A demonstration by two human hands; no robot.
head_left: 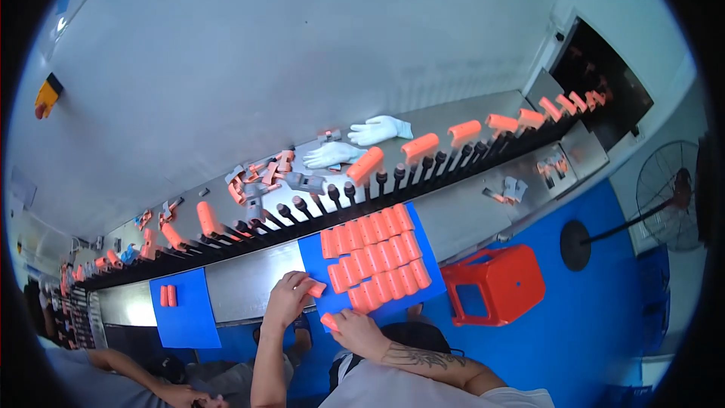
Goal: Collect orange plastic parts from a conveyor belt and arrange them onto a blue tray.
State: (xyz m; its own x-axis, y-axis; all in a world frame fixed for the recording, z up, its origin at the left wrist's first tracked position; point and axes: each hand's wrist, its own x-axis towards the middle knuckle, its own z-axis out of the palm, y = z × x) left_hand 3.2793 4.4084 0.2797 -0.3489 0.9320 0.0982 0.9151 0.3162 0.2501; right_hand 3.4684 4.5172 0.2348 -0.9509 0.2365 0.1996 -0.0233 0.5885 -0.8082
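My left hand [289, 296] is closed on an orange curved piece [317, 289] at the left edge of a blue mat [310, 250]. Nearer to me, my right hand [359, 332] grips a second orange curved piece [329, 322] by the mat's front edge; its fingertips are partly hidden. Several like pieces, orange half-tube shells [376, 261], lie side by side in three rows on the mat, just beyond my right hand.
Behind the mat runs a long line of black upright posts [350, 193], some topped with orange shells [420, 149]. White gloves [380, 130] and loose parts [260, 181] lie beyond. A red stool [495, 285] and fan [668, 196] stand right. Another person's hand [183, 395] is lower left.
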